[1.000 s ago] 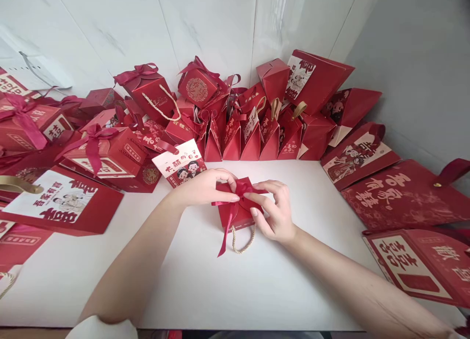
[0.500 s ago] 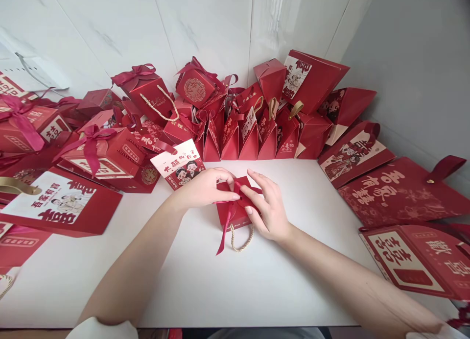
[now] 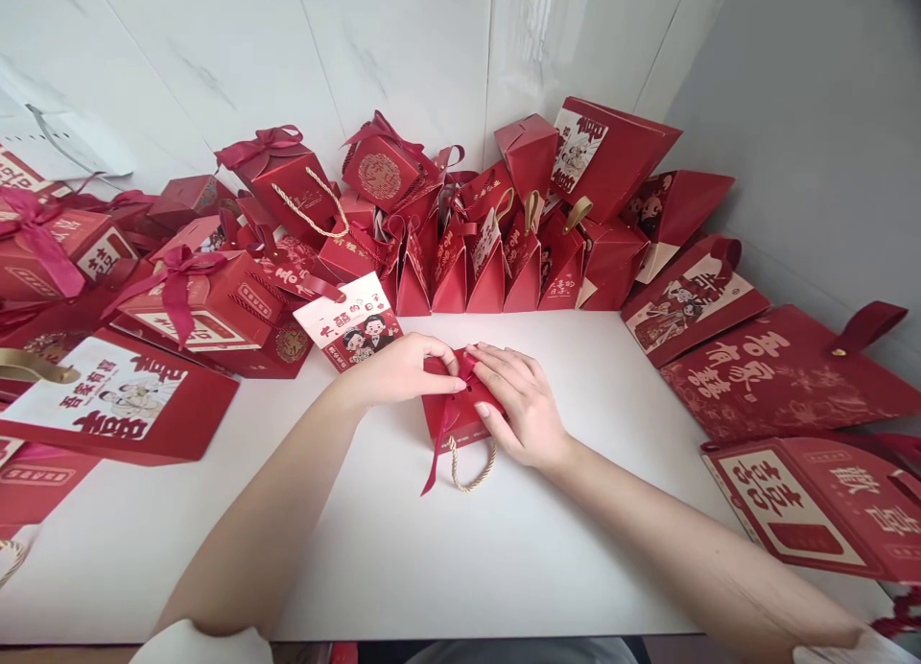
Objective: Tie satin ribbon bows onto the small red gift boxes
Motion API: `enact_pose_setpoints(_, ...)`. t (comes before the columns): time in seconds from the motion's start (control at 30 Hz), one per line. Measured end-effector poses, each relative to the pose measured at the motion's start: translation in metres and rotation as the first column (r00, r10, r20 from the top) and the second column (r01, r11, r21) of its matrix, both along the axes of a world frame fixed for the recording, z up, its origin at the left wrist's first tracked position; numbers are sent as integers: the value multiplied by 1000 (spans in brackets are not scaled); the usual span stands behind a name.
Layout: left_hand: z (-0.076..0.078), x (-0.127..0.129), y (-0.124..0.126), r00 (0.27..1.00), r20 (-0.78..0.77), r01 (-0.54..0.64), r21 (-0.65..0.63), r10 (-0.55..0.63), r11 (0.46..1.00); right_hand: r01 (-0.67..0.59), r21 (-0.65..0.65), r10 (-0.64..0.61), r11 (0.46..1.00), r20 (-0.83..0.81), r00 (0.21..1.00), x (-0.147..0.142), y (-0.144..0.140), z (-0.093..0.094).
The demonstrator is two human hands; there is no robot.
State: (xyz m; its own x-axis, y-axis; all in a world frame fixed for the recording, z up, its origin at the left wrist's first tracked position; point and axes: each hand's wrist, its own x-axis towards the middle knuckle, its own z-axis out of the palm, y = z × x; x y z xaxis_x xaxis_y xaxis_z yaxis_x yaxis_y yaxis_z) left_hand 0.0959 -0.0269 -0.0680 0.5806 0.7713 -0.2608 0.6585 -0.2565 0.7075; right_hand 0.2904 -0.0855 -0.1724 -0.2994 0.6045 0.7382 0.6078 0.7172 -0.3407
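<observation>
A small red gift box (image 3: pixel 438 410) with a gold rope handle (image 3: pixel 473 482) stands on the white table between my hands. A dark red ribbon (image 3: pixel 435 462) runs over its top and trails down its front left side. My left hand (image 3: pixel 413 368) pinches the ribbon between thumb and fingers at the top of the box. My right hand (image 3: pixel 522 400) lies over the box's right side, its fingers close together across the top by the ribbon. Part of the box top is hidden under both hands.
A printed card-like box (image 3: pixel 352 323) lies just behind my left hand. Red boxes with ribbons (image 3: pixel 194 299) crowd the left. A row of triangular boxes (image 3: pixel 485 271) lines the wall. More red boxes (image 3: pixel 784 367) stand along the right. The white table (image 3: pixel 403 568) extends in front.
My right hand's raised, spread fingers have come down and closed together over the box top. The left hand keeps its pinch, nearly still. The box has barely moved.
</observation>
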Motion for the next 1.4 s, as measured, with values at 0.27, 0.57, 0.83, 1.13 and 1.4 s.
enact_pose_setpoints(0.27,2,-2,1,1000,-19,-10,-39,10,999,78,19,-78,997,-27,997,2,1,2)
enact_pose_setpoints(0.57,4,-1,1,1000,-15,18,4,-17,1000,162,-80,-159,984,47,986,1,0,4)
enact_pose_setpoints(0.83,3,-3,2,997,-81,18,19,-17,1000,22,-58,-19,998,63,998,14,10,5)
enact_pose_setpoints(1.13,24,-14,-3,984,-14,176,-44,-176,983,-359,-377,36,854,-645,763,19,14,14)
enact_pose_setpoints(1.4,40,-24,-7,997,-78,31,138,-20,990,-554,-608,228,569,-531,816,28,45,65)
